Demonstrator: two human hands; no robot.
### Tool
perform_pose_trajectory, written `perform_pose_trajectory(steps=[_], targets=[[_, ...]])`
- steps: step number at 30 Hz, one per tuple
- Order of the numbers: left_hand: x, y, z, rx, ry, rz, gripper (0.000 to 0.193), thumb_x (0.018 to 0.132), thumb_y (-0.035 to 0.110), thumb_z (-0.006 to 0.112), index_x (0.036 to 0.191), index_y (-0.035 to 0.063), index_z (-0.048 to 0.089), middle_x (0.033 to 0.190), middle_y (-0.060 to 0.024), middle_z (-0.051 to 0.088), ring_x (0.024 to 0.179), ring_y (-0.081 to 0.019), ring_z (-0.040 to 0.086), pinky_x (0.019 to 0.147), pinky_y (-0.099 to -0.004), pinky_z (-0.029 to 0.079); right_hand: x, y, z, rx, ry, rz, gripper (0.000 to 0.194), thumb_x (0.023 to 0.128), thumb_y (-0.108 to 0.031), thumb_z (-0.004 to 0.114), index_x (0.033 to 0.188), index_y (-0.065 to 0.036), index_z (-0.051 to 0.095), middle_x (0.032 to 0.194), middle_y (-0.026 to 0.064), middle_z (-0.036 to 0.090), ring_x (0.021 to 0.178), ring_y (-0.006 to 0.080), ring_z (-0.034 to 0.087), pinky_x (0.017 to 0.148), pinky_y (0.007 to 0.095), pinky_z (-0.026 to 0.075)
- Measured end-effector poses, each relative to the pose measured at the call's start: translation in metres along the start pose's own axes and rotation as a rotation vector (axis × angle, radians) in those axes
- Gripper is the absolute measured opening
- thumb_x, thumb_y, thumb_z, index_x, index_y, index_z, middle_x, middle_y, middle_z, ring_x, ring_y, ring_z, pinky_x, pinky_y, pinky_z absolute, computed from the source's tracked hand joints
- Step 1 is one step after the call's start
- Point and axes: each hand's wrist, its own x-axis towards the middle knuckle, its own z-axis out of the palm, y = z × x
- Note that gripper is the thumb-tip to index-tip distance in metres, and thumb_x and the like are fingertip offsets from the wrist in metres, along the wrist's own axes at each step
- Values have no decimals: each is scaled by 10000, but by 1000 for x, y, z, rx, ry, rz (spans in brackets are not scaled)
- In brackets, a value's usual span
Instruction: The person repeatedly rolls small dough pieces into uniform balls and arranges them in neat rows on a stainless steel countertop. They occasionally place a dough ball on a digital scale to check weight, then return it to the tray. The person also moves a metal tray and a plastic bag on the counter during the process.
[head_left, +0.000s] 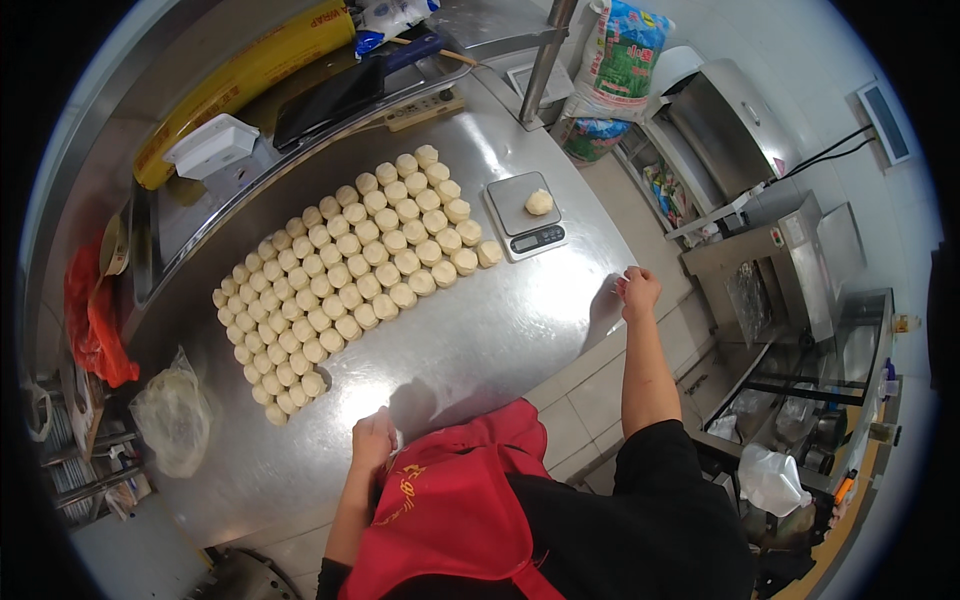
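Observation:
Rows of pale dough balls (348, 268) stand close together on the stainless-steel table (480, 352). One more dough ball (538, 202) rests on the plate of a digital kitchen scale (523, 217), to the right of the rows. My left hand (373, 439), its fingers curled, is at the near table edge beside my red apron (450, 510). Stretched out to the right, my right hand (640, 291) is by the table's right edge, below the scale, with fingertips drawn together. Whether either hand holds something small cannot be made out.
A clear plastic bag (174, 420) lies at the table's left end. Behind the dough are a metal tray (247, 176) with a white container (214, 146), a yellow wrap box (247, 82), and a power strip (425, 109). Printed sacks (616, 60) and steel equipment (780, 277) stand at the right.

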Motion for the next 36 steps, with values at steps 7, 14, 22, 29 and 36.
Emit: perform_pose_trajectory(steps=[7, 14, 22, 29, 36], targets=[[11, -18, -10, 155, 79, 30, 491, 1016, 320, 465, 682, -16, 592, 583, -130, 584, 525, -230, 577, 560, -389, 463, -7, -5, 10, -18, -49, -44, 186, 897, -112, 628, 1013, 29, 662, 880, 96, 667, 669, 174, 646, 559, 278, 532], [12, -36, -14, 221, 148, 75, 433, 1004, 295, 481, 787, -45, 636, 698, -204, 642, 647, -300, 622, 646, -438, 475, -9, -16, 34, -52, -130, -63, 183, 896, -117, 629, 1016, 14, 669, 901, 89, 670, 688, 176, 650, 588, 279, 535], [5, -29, -9, 172, 157, 107, 336, 987, 295, 548, 948, -1, 702, 717, -146, 681, 620, -223, 632, 636, -368, 510, -31, -44, 99, -472, -248, -481, 425, 830, -238, 740, 1174, -1, 662, 972, 155, 690, 833, 254, 683, 756, 369, 556], [2, -11, 1, 124, 97, 36, 291, 962, 288, 621, 1063, 27, 703, 711, -82, 686, 573, -140, 619, 582, -300, 509, -64, -69, 177, -997, -282, -683, 718, 811, -429, 747, 1399, -85, 520, 1279, 200, 577, 1121, 377, 625, 926, 449, 520], [-10, 7, -5, 93, 148, -7, 282, 959, 271, 629, 1091, 35, 709, 704, -74, 678, 586, -139, 622, 585, -304, 513, -80, -72, 188, -741, -345, -721, 666, 843, -227, 722, 1444, -104, 465, 1315, 161, 569, 1100, 345, 643, 909, 436, 544]])
